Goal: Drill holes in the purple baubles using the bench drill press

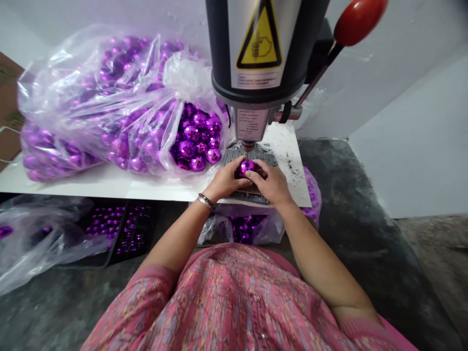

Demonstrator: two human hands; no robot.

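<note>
A shiny purple faceted ball (247, 167) sits between my two hands, on the base of a drill press (256, 105) and right under its bit. My left hand (231, 179) grips the ball from the left, thumb and fingers closed round it. From the right, my right hand (271, 181) holds the same ball, its thumb lying across the front. The thin drill bit (247, 154) points down at the top of the ball; whether it touches cannot be made out. Dark shavings (290, 163) lie scattered on the white board around the base.
Left of the press, a large clear plastic bag (109, 117) of purple balls lies open towards me. The press lever has a red knob (360, 22) at upper right. Below the white tabletop (164, 187) stand more bagged balls (243, 229) and a dark tray (109, 243) of them.
</note>
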